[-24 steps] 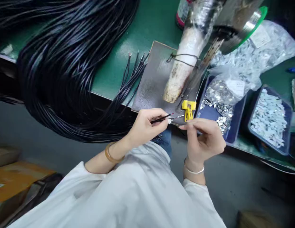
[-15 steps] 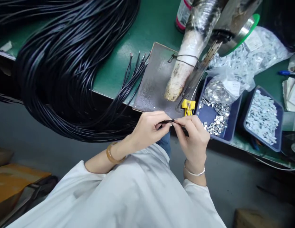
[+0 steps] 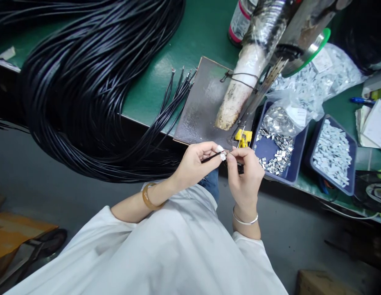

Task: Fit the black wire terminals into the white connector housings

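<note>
My left hand (image 3: 195,164) pinches the end of a thin black cable (image 3: 212,156) just off the bench's front edge. My right hand (image 3: 245,172) is closed in a pinch right at that cable's tip, fingertips meeting the left hand's; what it holds there is too small to make out. Both hands hover in front of a dark metal plate (image 3: 199,106) and a small yellow fixture (image 3: 243,138). A big bundle of black cables (image 3: 86,82) drapes over the green bench (image 3: 153,82) to the left, with several stripped ends (image 3: 181,78) lying by the plate.
A wrapped machine arm (image 3: 248,78) slants down onto the plate. Two blue trays of small metal terminals (image 3: 278,153) (image 3: 331,153) and a clear bag of them (image 3: 303,90) sit on the right. A bottle (image 3: 241,18) stands at the back. Cardboard (image 3: 12,233) lies on the floor at left.
My right hand has come left from near the terminal tray and closed onto the cable tip held by my left hand. Both hands have risen slightly in view.
</note>
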A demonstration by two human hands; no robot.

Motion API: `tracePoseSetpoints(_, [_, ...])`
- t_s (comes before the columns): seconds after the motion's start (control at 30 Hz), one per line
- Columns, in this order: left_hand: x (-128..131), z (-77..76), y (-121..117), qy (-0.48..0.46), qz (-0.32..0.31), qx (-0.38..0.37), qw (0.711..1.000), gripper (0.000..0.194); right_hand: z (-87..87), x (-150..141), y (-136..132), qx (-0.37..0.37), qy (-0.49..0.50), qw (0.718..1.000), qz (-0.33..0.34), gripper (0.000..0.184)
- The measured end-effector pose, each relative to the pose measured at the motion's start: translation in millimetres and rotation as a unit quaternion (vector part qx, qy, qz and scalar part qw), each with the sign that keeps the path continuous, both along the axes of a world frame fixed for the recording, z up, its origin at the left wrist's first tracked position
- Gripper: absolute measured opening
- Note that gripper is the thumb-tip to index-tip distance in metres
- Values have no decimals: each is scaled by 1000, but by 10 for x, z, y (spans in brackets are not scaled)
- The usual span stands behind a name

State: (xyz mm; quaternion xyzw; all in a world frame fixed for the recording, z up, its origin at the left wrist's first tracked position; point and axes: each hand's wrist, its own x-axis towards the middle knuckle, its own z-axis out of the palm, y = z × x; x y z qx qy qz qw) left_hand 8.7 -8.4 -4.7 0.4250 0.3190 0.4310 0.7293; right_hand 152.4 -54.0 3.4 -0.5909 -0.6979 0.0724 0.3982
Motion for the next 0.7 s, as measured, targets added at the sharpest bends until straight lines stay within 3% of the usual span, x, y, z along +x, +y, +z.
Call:
tracePoseSetpoints(0.1, [-4,41,28,-19,-7,-28,999,18,-1,15,-21,20,127,989,-69,2])
tracePoseSetpoints(0.17, [-11,58,54,-21,1,-31,999,15,11,43,-6,124,185,968,-111,3])
tracePoseSetpoints(0.23, [-13,61,80,-12,20,-20,1000,13,22,70,26,244,206,941,-108,9])
tracePoseSetpoints(0.3, [-6,56,100,-1,36,-9,999,11,17,81,57,289,208,930,-97,17])
tracePoseSetpoints(0.43, [23,36,120,18,53,6,998,10,-49,50,70,191,166,962,-100,19])
tracePoseSetpoints(0.53, [46,19,124,45,55,39,997,10,-107,17,71,119,125,983,-64,16])
tracePoseSetpoints(0.7, [59,16,126,152,79,123,978,12,-156,-1,123,146,27,988,-47,21])
